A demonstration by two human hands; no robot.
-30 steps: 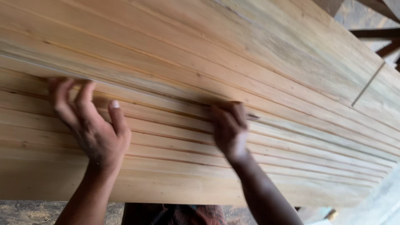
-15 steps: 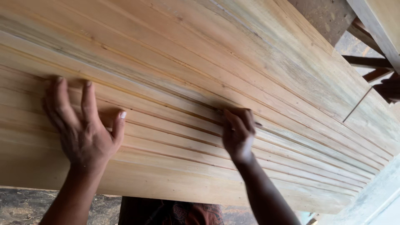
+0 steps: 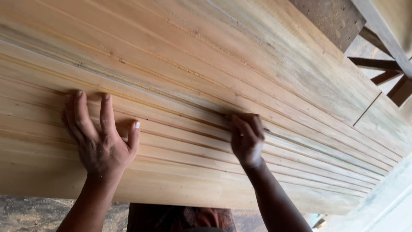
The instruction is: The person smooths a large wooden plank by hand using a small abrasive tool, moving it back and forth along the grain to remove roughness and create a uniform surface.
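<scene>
fingers (image 3: 81, 114) spread flat on stacked planks (image 3: 206, 86)

Left hand (image 3: 101, 139) slid slightly right and lower along the stacked planks (image 3: 206, 86), fingers spread flatter. Right hand (image 3: 248, 138) also shifted right on the planks, fingers now curled, blurred.

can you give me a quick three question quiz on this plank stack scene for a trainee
1. True or false: the left hand lies flat with fingers spread on the stack of planks.
2. Which hand has its fingers curled at a plank edge? A) left hand B) right hand C) neither
3. Fill in: the planks are pale ____, stacked edge on edge.

Key:
1. True
2. B
3. Wood
</scene>
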